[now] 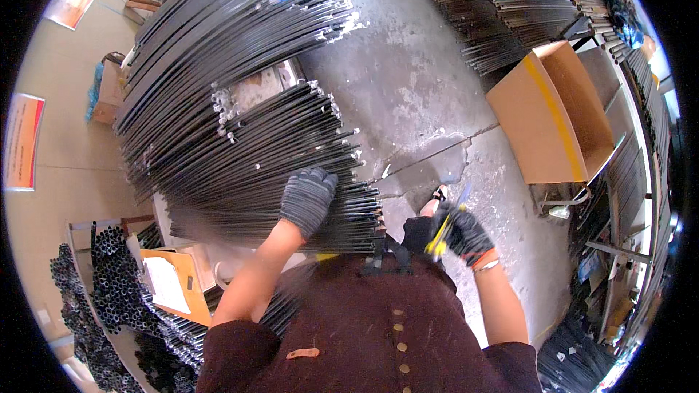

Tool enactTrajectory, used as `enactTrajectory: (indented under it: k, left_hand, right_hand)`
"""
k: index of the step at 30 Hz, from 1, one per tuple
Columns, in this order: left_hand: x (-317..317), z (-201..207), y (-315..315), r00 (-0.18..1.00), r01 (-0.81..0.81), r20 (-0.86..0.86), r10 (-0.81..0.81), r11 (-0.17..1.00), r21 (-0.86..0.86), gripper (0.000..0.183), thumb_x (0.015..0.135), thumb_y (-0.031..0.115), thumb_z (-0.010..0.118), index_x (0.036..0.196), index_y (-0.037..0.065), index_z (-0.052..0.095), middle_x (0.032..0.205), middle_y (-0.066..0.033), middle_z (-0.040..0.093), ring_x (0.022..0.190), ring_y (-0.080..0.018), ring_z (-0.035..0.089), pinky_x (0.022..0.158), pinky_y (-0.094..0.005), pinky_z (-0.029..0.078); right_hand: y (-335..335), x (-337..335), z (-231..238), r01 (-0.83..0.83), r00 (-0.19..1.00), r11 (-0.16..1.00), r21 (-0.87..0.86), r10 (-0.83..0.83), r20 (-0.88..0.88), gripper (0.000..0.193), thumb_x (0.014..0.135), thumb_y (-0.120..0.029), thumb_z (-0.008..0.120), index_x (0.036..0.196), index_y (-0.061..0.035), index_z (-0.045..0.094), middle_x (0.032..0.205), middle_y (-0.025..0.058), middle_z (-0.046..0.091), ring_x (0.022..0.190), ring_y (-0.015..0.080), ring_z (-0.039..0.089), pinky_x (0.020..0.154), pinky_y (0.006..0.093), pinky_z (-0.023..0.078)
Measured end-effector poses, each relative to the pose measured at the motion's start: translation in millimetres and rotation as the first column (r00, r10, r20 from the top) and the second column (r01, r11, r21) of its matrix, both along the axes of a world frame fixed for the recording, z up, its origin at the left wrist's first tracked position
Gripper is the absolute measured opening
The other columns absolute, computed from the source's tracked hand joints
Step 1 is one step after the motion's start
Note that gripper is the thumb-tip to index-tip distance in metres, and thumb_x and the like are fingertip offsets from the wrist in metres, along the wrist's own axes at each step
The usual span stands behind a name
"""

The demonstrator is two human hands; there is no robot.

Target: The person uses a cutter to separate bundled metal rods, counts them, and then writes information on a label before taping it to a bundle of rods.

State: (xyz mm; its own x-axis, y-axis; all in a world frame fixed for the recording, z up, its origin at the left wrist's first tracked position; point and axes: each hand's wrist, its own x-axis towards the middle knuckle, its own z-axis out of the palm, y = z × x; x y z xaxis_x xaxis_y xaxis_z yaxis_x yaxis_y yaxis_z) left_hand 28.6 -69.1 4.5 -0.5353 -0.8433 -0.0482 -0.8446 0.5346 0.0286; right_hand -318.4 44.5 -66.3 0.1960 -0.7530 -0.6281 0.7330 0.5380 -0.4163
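A wide spread of long thin black rods [240, 182] lies in front of me and to my left, several with white bits at their right ends. My left hand [309, 200], in a dark grey knit glove, rests palm down on the near rods, its fingers laid over them and the tips partly hidden. To the right of the rod ends, over the floor, my right hand [470, 236], in a similar glove, is closed on a yellow-handled tool [438, 242]. Motion blurs that tool, so its exact kind is unclear.
An open cardboard box [542, 120] sits at the right beside a metal rack [619, 251]. More dark rods [517, 0] are stacked at the far right. Bundled black tubes [116, 269] and an orange-brown clipboard [178, 284] with white paper are near left. Grey concrete floor [415, 65] runs between.
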Motion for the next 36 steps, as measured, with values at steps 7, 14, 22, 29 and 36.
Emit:
enactTrajectory:
  k: [7,14,22,29,36]
  left_hand:
    - [1,4,-9,0.997,-0.080,-0.016,0.080,0.996,0.026,0.024,0.082,0.024,0.063,0.101,0.010,0.064,0.095,-0.0115,0.062,0.091,-0.0302,0.059,0.079,-0.0444,0.047]
    - [-4,12,-19,0.994,-0.013,0.110,-0.001,0.992,0.128,0.020,0.082,0.024,0.058,0.096,0.011,0.064,0.091,-0.0106,0.061,0.088,-0.0293,0.058,0.075,-0.0435,0.045]
    - [-4,9,-19,0.998,0.052,0.023,-0.053,0.998,0.040,0.016,0.083,0.017,0.051,0.092,0.012,0.063,0.090,-0.0098,0.062,0.089,-0.0275,0.060,0.074,-0.0424,0.046]
    - [2,5,-19,0.999,0.035,0.025,-0.038,0.994,0.102,0.020,0.080,0.022,0.062,0.095,0.009,0.063,0.090,-0.0127,0.060,0.087,-0.0313,0.058,0.075,-0.0454,0.048]
    - [1,12,-20,0.998,0.039,0.040,-0.044,0.993,0.112,0.017,0.081,0.022,0.058,0.089,0.008,0.064,0.091,-0.0118,0.062,0.090,-0.0299,0.060,0.075,-0.0440,0.048]
  right_hand:
    - [-18,8,24,-0.147,0.969,0.982,-0.120,0.118,-0.216,0.029,0.094,-0.031,0.061,0.113,-0.0083,0.060,0.067,-0.0020,0.049,0.055,0.0121,0.048,0.052,0.0277,0.043]
    - [-41,27,40,-0.453,0.843,0.879,-0.153,0.366,-0.394,0.022,0.099,-0.024,0.054,0.112,-0.0066,0.058,0.084,0.0022,0.057,0.080,0.0108,0.056,0.071,0.0265,0.046]
    - [-40,52,3,-0.854,0.183,0.405,-0.327,-0.355,-0.917,0.033,0.085,-0.005,0.056,0.118,-0.0051,0.060,0.120,0.0157,0.058,0.114,0.0358,0.054,0.101,0.0467,0.040]
    - [-42,59,-19,-0.952,-0.157,0.306,-0.011,-0.520,-0.839,0.042,0.087,-0.022,0.061,0.127,-0.0062,0.057,0.127,0.0134,0.059,0.118,0.0272,0.056,0.100,0.0384,0.043]
    - [-39,62,-6,-0.938,-0.056,0.324,-0.124,-0.494,-0.867,0.046,0.083,-0.025,0.062,0.126,-0.0087,0.058,0.126,0.0141,0.059,0.116,0.0307,0.057,0.098,0.0413,0.044]
